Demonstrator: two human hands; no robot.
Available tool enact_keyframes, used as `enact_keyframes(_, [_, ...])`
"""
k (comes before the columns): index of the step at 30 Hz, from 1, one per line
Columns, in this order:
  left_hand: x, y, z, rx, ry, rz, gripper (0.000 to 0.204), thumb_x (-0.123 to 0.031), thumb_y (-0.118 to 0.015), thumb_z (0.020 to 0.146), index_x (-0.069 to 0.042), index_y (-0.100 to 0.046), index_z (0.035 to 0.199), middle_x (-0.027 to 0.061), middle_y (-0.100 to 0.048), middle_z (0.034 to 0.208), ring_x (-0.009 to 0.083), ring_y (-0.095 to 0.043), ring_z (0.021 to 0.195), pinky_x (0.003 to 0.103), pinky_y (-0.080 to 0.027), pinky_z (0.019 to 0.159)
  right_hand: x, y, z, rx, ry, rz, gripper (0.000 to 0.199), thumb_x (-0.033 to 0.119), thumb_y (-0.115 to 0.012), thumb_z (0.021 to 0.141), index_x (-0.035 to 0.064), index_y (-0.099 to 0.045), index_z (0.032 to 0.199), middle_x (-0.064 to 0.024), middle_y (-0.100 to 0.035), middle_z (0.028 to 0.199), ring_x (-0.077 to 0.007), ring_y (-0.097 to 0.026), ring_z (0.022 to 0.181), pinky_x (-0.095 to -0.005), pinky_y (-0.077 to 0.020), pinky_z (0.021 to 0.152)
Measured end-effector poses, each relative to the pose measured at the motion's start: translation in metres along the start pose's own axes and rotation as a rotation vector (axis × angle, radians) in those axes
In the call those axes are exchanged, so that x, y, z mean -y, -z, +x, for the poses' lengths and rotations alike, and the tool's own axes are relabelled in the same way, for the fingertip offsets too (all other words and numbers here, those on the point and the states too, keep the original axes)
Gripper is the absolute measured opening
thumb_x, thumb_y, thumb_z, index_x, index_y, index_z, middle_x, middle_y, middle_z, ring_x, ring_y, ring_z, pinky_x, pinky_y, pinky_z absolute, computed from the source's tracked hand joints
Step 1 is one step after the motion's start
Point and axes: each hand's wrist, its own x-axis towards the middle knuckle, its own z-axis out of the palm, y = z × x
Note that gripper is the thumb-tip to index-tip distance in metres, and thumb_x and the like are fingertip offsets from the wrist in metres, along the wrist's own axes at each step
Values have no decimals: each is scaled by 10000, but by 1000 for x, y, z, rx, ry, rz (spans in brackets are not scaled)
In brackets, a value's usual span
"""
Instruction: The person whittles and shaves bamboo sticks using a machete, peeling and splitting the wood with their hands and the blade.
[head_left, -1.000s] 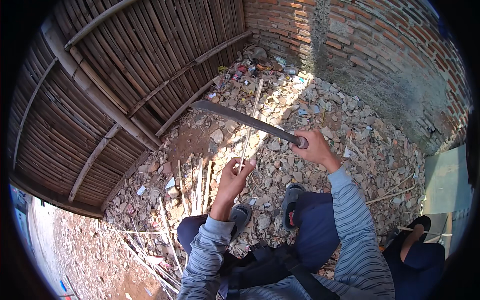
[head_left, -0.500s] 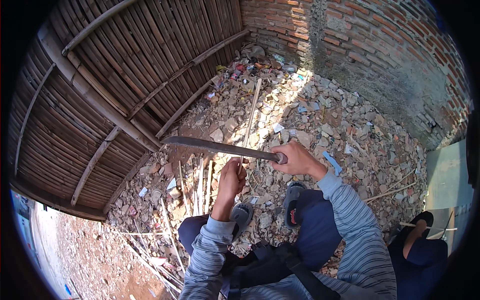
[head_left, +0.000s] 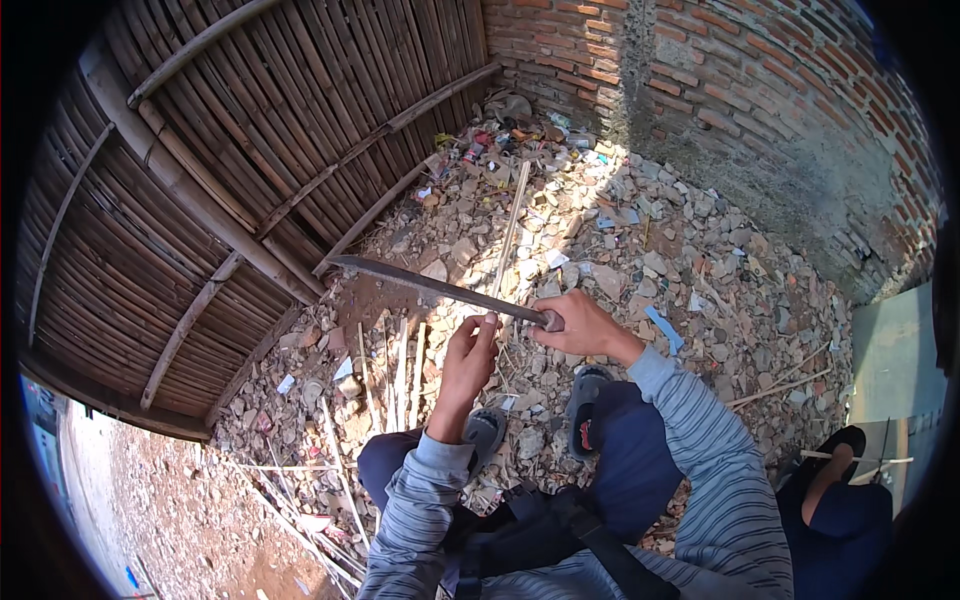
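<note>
The bamboo stick (head_left: pixel 512 225) stands in front of you, a thin pale strip that runs from your left hand (head_left: pixel 466 362) up and away over the rubble toward the far litter by the wall. Your left hand grips its near end, fingers curled and pressed together around it, thumb side up, with the wrist bent back and the striped sleeve coming up from the lower edge. Your left forearm rises almost straight from your lap.

Your right hand (head_left: pixel 580 327) sits just right of the left one, nearly touching it. Its fingers are wrapped tight around the handle of a long machete (head_left: pixel 440 287), knuckles turned up. The dark blade reaches out to the left from that fist, roughly level, crossing the stick just above your left hand; whether the edge bites into the stick you cannot tell from here. Your right forearm comes in from the lower right, elbow bent.

You are crouched, knees in dark blue trousers, both feet in grey sandals (head_left: pixel 487 430) on the stones just below your hands. Several split pale strips (head_left: pixel 400 365) lie on the ground to the left of your left hand. A woven bamboo fence (head_left: pixel 200 170) fills the left side, and a brick wall (head_left: pixel 760 90) closes the far right. Another person's foot in a black sandal (head_left: pixel 835 465) shows at the near right.
</note>
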Motion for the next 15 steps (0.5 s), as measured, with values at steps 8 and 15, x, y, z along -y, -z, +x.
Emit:
enact_keyframes(8, [9, -1, 3, -10, -79, 43, 339, -392, -671, 1068, -57, -623, 1087, -93, -466, 620, 14, -332, 504, 252, -216, 461, 2, 4, 2, -8, -82, 48, 324, 297, -786, 853, -2, -761, 972, -161, -662, 668, -278, -647, 576, -403, -487, 590])
enact_keyframes(15, [-1, -6, -3, -35, -119, 241, 299, -291, -753, 1019, -30, -627, 1091, -73, -555, 659, 12, -411, 547, 241, -264, 486, -3, 0, -1, -54, -77, 27, 330, 300, -793, 836, -3, -759, 962, -171, -674, 673, -296, -685, 597, -408, -505, 604])
